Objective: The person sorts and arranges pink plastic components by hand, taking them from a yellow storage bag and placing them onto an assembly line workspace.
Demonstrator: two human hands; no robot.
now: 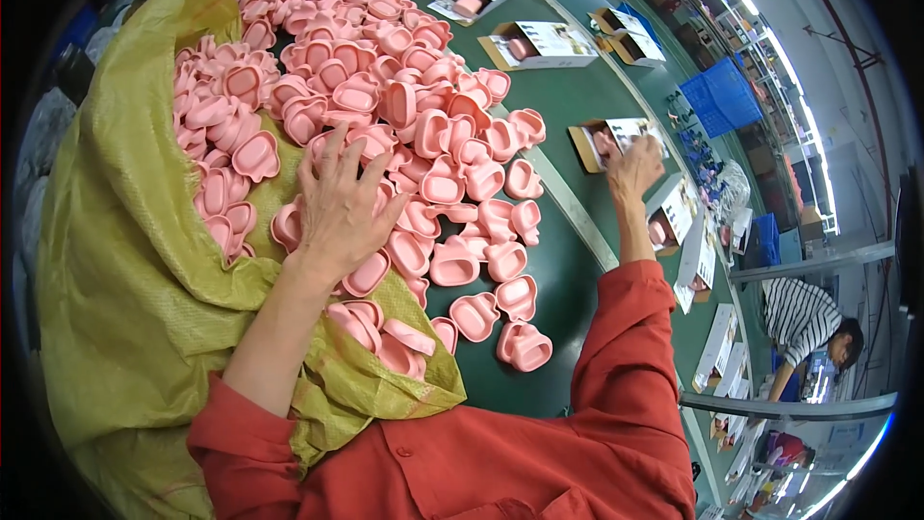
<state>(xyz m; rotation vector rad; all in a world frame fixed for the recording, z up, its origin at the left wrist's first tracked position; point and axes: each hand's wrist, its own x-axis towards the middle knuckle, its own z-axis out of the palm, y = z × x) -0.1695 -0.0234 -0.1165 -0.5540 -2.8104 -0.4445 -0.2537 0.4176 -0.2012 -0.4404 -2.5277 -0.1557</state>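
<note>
Pink molded pieces (356,91), each a shallow rounded tray with a wavy rim, lie in a big heap at the left and middle. My left hand (342,207) rests on the heap with its fingers spread, touching pieces but gripping none. Stretched out to the right, my right hand (635,169) is closed at a small open carton (585,149) with a printed white panel. Something pink shows inside that carton. What the right fingers hold, if anything, is hidden.
A yellow-green woven sack (115,231), partly full of pink pieces, lies at the left. More open cartons (544,45) line the green belt (568,202), behind a metal rail (573,202). Blue crates (722,96) stand beyond. A person in stripes (804,318) bends at the far right.
</note>
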